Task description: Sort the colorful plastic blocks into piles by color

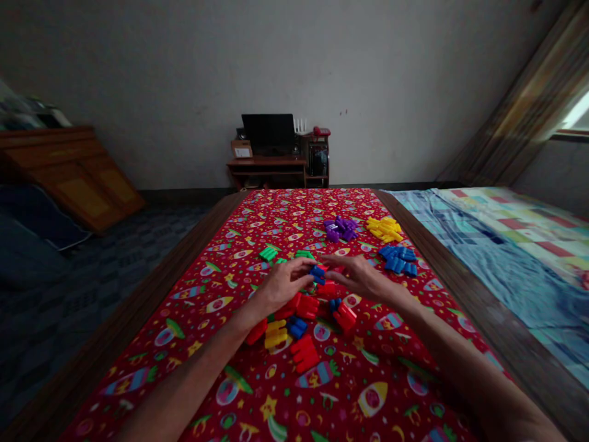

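Many blocks (307, 306), red rocket-print cloth (359, 380), monitor (269, 132), grey wall (184, 80)

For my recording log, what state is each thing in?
Left hand: pinching a blue block
Right hand: open beside it
Purple blocks: piled
Far yellow blocks: piled
Right-side blue blocks: piled
Red blocks: scattered
Green blocks: scattered
Tablecloth: spread out
Monitor: screen dark
Cabinet: doors appear closed
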### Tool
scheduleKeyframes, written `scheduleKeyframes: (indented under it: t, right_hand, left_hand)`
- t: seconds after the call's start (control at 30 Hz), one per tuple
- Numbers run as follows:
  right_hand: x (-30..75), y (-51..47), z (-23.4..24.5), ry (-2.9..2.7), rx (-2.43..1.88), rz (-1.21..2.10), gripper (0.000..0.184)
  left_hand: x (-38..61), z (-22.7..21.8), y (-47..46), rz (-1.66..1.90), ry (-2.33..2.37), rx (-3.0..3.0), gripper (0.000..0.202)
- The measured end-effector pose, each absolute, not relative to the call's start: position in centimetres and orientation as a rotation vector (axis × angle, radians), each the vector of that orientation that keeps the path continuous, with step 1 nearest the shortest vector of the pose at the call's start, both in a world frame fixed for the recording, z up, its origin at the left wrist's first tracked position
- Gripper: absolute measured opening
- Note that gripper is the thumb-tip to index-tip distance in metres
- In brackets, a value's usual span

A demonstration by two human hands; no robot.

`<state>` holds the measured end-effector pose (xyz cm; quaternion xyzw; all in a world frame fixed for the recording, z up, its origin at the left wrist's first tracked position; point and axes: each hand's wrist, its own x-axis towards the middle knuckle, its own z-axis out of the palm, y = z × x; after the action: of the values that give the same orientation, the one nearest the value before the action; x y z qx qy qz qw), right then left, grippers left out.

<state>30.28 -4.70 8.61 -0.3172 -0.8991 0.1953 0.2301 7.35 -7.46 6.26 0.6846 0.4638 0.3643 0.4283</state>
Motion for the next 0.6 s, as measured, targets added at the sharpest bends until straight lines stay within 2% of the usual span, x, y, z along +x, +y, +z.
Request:
scheduleKeyframes:
  t: [0.07,0.13,0.23,0.37,0.47,0.6]
  right_hand:
    - [28.9,-5.3,7.7,-2.463,-0.728,0.653,0.036]
    - [29.1,-4.7,7.4,-2.454,-0.766,0.632,0.031]
    - [31.5,-2.3,7.8,-2.408,-0.998,0.494,0.028]
    - [36.1,1.0,8.8,-2.385,-1.399,0.252,0.028]
    - [38.9,2.3,8.7,-2.388,-1.646,0.111,0.029]
    - [41.1,3.1,7.9,-2.302,-1.943,0.065,0.031]
  left_hand:
    - [9.3,5.0,-8.2,0.922,1.117,1.76,0.037]
    - [10.4,4.0,-8.9,0.908,1.179,1.865,0.043]
    - [11.1,3.1,-9.8,0.846,1.27,2.139,0.056]
    - [11.4,2.7,-10.7,0.529,0.98,2.561,0.05]
    - [11.3,2.5,-10.8,0.419,1.001,2.597,0.05]
    - [10.3,2.1,-10.2,0.459,1.163,2.562,0.054]
